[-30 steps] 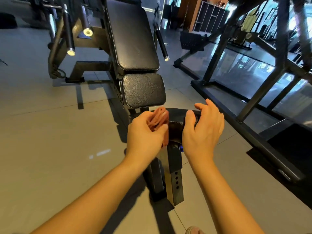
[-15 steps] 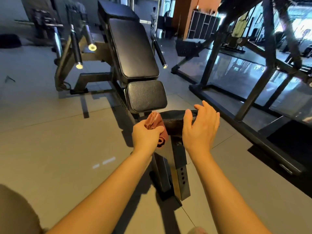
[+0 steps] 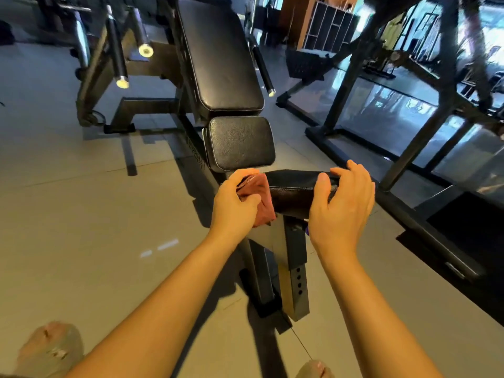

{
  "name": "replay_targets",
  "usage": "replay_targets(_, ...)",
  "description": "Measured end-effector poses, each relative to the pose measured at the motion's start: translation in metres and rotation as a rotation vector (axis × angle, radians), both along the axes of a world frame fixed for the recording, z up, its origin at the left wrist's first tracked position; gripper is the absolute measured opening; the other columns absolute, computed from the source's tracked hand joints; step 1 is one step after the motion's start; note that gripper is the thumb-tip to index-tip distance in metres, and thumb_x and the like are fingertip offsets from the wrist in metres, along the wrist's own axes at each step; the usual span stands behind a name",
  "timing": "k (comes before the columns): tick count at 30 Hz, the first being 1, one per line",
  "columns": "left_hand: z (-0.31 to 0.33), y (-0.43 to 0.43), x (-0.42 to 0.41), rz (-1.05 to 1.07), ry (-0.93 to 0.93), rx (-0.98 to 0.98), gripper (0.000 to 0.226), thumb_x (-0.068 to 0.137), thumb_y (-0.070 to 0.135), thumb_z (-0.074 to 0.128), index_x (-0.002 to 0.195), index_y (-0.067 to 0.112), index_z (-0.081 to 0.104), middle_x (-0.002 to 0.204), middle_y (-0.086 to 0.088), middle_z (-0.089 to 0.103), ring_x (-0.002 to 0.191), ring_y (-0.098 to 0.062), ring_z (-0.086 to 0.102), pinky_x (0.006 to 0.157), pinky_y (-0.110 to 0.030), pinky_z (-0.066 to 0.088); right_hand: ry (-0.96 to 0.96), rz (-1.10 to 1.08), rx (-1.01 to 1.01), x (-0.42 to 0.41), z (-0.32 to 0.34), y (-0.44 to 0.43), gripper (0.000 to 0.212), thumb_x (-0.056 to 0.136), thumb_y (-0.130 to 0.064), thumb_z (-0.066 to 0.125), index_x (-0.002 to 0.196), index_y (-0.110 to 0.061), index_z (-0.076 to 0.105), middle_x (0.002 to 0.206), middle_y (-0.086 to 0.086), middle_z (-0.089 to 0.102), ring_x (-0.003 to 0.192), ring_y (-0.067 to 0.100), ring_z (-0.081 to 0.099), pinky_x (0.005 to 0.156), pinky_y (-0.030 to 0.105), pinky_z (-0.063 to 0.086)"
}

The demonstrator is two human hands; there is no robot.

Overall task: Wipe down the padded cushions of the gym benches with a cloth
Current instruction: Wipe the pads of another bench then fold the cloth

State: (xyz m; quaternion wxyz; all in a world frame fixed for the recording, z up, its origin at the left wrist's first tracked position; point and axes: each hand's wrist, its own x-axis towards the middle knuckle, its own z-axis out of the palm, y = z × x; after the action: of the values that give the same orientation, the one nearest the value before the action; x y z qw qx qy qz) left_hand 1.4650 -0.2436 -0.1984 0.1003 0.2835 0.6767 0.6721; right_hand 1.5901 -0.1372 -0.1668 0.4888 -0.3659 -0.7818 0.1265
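Nearest, the left hand (image 3: pixel 234 205) grips the bunched red cloth (image 3: pixel 262 199) against the roller pad (image 3: pixel 294 193) at its left end; the right hand (image 3: pixel 345 205) curls round the other end. Best to steady the pad and sweep rightward before taking the seat cushion (image 3: pixel 240 143) and the backrest (image 3: pixel 221 55) beyond.

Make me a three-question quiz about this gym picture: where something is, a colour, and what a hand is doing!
1. Where is the cloth?
A. on the floor
B. in the left hand, against the left end of the nearest pad
C. on the long back cushion

2. What colour is the cloth?
A. blue
B. white
C. reddish-brown

3. What is the right hand doing?
A. holding the right end of the pad
B. hanging free
C. holding a bottle

Answers: 1 B, the left hand presses it there; 2 C, it shows reddish-brown against the black pad; 3 A, its fingers curl over the pad's top.
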Motion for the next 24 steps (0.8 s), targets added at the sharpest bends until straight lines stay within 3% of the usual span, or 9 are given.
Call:
replay_targets(3, -0.01, 0.004, -0.02, 0.122, -0.161, 0.004, 0.043, 0.087, -0.002, 0.064, 0.116, 0.031, 0.067, 0.108, 0.013, 0.066, 0.108, -0.012, 0.063, 0.09, -0.032, 0.053, -0.052, -0.026, 0.027, -0.002, -0.002, -0.006, 0.047, 0.102, -0.044, 0.035, 0.125, -0.011, 0.06, 0.154, 0.01, 0.044, 0.15, 0.023, 0.029, 0.126, 0.052, 0.016)
replay_targets(5, -0.018, 0.006, -0.031, 0.161, -0.231, 0.003, 0.047, 0.089, -0.001, 0.063, 0.125, 0.029, 0.06, 0.118, 0.004, 0.063, 0.114, -0.02, 0.061, 0.088, -0.032, 0.051, -0.123, -0.043, 0.1, -0.003, -0.004, -0.012, 0.045, 0.103, -0.042, 0.038, 0.128, -0.011, 0.059, 0.155, 0.01, 0.043, 0.149, 0.025, 0.03, 0.126, 0.053, 0.016)
replay_targets(8, -0.018, 0.006, -0.034, 0.141, -0.181, -0.078, 0.062, 0.094, 0.0, 0.059, 0.142, 0.038, 0.046, 0.13, -0.001, 0.047, 0.113, -0.018, 0.053, 0.093, -0.034, 0.049, -0.199, -0.071, 0.187, -0.004, -0.007, -0.015, 0.041, 0.103, -0.039, 0.046, 0.129, -0.01, 0.06, 0.153, 0.01, 0.045, 0.147, 0.026, 0.034, 0.125, 0.054, 0.017)
replay_targets(11, -0.016, 0.006, -0.033, 0.112, -0.079, -0.149, 0.045, 0.097, 0.001, 0.054, 0.13, 0.033, 0.059, 0.128, -0.003, 0.044, 0.112, -0.022, 0.052, 0.09, -0.029, 0.043, -0.228, -0.092, 0.183, -0.004, -0.006, -0.019, 0.041, 0.102, -0.038, 0.049, 0.13, -0.01, 0.06, 0.153, 0.011, 0.045, 0.147, 0.028, 0.033, 0.126, 0.054, 0.016)
replay_targets(15, -0.011, 0.0, -0.036, 0.043, -0.172, -0.11, 0.033, 0.096, 0.01, 0.066, 0.123, 0.029, 0.065, 0.13, -0.003, 0.055, 0.119, -0.021, 0.056, 0.087, -0.025, 0.049, -0.379, -0.128, 0.252, -0.006, -0.007, -0.028, 0.043, 0.095, -0.034, 0.064, 0.13, -0.011, 0.059, 0.156, 0.014, 0.04, 0.148, 0.033, 0.03, 0.125, 0.056, 0.015)
replay_targets(17, -0.006, -0.006, -0.033, -0.075, -0.24, -0.091, 0.043, 0.089, 0.014, 0.076, 0.128, 0.026, 0.061, 0.123, 0.004, 0.056, 0.111, -0.013, 0.056, 0.08, -0.018, 0.052, -0.406, -0.142, 0.257, -0.007, -0.006, -0.029, 0.046, 0.091, -0.034, 0.069, 0.13, -0.011, 0.06, 0.156, 0.014, 0.04, 0.148, 0.034, 0.031, 0.124, 0.058, 0.017)
replay_targets(20, -0.008, -0.008, -0.036, -0.133, -0.122, -0.199, 0.069, 0.08, 0.02, 0.086, 0.142, 0.023, 0.054, 0.139, 0.001, 0.051, 0.124, -0.017, 0.052, 0.101, -0.035, 0.053, -0.387, -0.163, 0.217, -0.008, -0.004, -0.031, 0.047, 0.09, -0.035, 0.071, 0.13, -0.012, 0.06, 0.155, 0.013, 0.041, 0.147, 0.033, 0.032, 0.124, 0.059, 0.018)
replay_targets(24, -0.007, -0.004, -0.039, -0.109, -0.017, -0.228, 0.069, 0.083, 0.023, 0.084, 0.145, 0.022, 0.053, 0.144, 0.0, 0.046, 0.128, -0.017, 0.048, 0.096, -0.024, 0.042, -0.34, -0.186, 0.181, -0.013, -0.002, -0.037, 0.046, 0.088, -0.032, 0.073, 0.128, -0.012, 0.062, 0.153, 0.012, 0.045, 0.146, 0.033, 0.034, 0.125, 0.057, 0.017)
